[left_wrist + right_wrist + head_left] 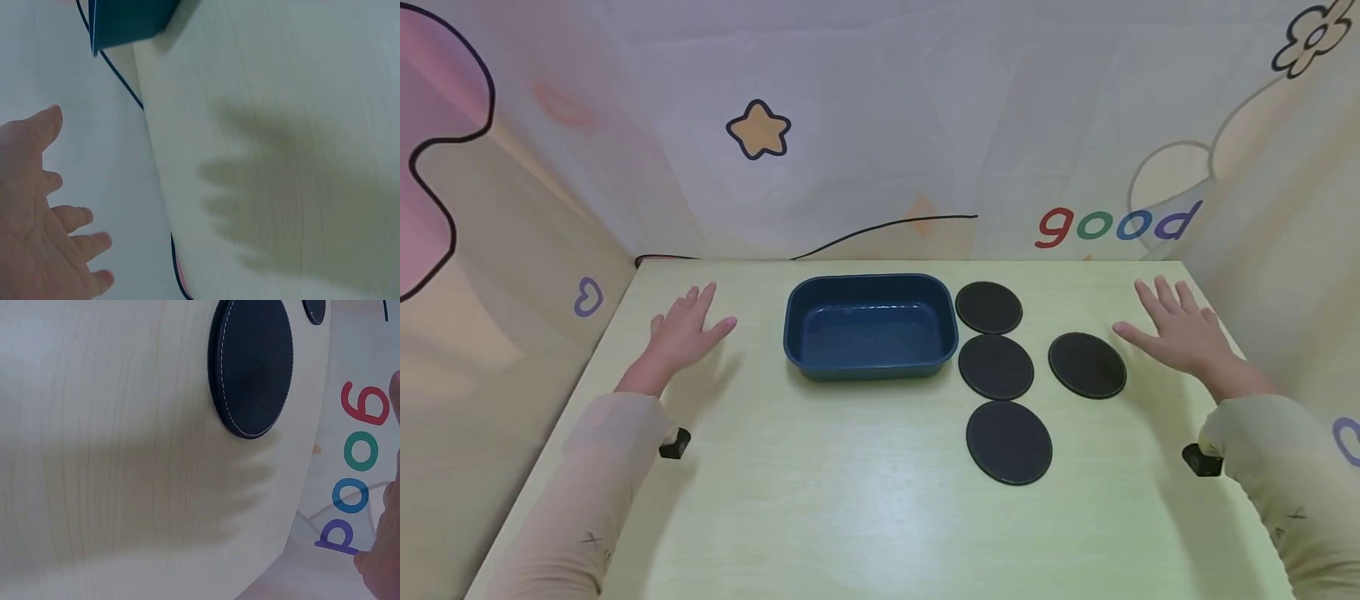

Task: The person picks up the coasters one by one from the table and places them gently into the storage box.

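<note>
Fingers spread, my left hand (681, 335) hovers over the table's left side and holds nothing; its shadow falls on the wood below. My right hand (1183, 333) is likewise spread and bare, above the right side. Between them sits a dark blue rectangular tray (871, 371), with nothing inside. Just right of it, three round black coasters form a column: a far one (988, 307), a middle one (996, 367) and a near one (1009, 442). Closest to my right hand lies another black coaster (1087, 365), its pale edge stitching plain in the right wrist view.
The pale wooden table (850, 517) ends at a printed curtain (880, 125) along the back, with more cloth on both sides. A small black device (675, 443) is worn at the left wrist, and another (1202, 460) at the right.
</note>
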A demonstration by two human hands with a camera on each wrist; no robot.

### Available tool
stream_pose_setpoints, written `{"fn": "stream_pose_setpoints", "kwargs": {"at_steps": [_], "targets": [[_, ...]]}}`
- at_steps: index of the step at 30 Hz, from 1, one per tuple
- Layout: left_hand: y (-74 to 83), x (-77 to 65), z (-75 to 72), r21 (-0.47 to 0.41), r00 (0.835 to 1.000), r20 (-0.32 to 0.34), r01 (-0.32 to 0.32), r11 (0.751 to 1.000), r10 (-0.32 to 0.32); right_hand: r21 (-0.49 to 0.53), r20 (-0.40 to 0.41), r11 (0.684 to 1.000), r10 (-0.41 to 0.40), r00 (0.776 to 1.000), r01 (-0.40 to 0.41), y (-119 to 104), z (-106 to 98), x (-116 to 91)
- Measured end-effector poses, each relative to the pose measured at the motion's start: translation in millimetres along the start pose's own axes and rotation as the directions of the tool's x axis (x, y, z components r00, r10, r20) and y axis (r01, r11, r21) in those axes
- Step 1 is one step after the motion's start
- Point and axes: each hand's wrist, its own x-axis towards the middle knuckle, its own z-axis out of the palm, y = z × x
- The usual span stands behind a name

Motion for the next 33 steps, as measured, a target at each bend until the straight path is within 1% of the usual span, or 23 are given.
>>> {"fn": "stream_pose_setpoints", "kwargs": {"at_steps": [2, 5, 10, 14, 16, 19, 21, 24, 26, 29, 33], "targets": [[6.3, 3.9, 4.7, -0.047, 0.999, -0.006, -0.035, 0.998, 0.035, 0.016, -0.003, 1.0, -0.003, 1.0, 0.003, -3, 4, 3], [15.2, 9.6, 11.2, -0.135, 0.998, -0.003, -0.056, 0.989, 0.056, 0.068, 0.011, 0.998, -0.002, 1.0, 0.001, -7, 10, 7], [28.0, 17.6, 21.0, -0.259, 0.999, -0.02, -0.038, 0.965, 0.034, 0.173, 0.039, 0.985, -0.002, 0.999, -0.004, -11, 19, 13], [36.2, 22.4, 29.0, -0.35, 1.0, -0.027, -0.009, 0.937, 0.0, 0.221, 0.044, 0.975, -0.002, 0.999, -0.008, -10, 25, 18], [39.4, 24.9, 33.0, -0.408, 1.0, -0.023, 0.008, 0.913, -0.019, 0.255, 0.053, 0.967, 0.001, 0.999, -0.015, -9, 28, 20], [44.1, 28.5, 38.4, -0.491, 0.999, -0.017, 0.031, 0.87, -0.045, 0.309, 0.079, 0.95, 0.009, 0.997, -0.033, -8, 32, 21], [46.6, 31.0, 41.6, -0.545, 0.998, -0.006, 0.048, 0.837, -0.061, 0.34, 0.108, 0.939, 0.021, 0.994, -0.057, -6, 34, 22], [50.2, 34.2, 45.1, -0.6, 0.997, 0.006, 0.066, 0.798, -0.078, 0.391, 0.17, 0.912, 0.058, 0.984, -0.121, -4, 36, 21], [52.4, 35.5, 46.8, -0.625, 0.996, 0.018, 0.078, 0.777, -0.085, 0.425, 0.216, 0.889, 0.085, 0.973, -0.172, -2, 38, 21], [55.4, 36.8, 48.8, -0.647, 0.995, 0.031, 0.091, 0.757, -0.093, 0.469, 0.272, 0.853, 0.109, 0.956, -0.23, 1, 40, 20], [58.8, 37.6, 50.4, -0.674, 0.993, 0.044, 0.113, 0.73, -0.112, 0.506, 0.299, 0.826, 0.104, 0.949, -0.25, 6, 43, 19]]}}
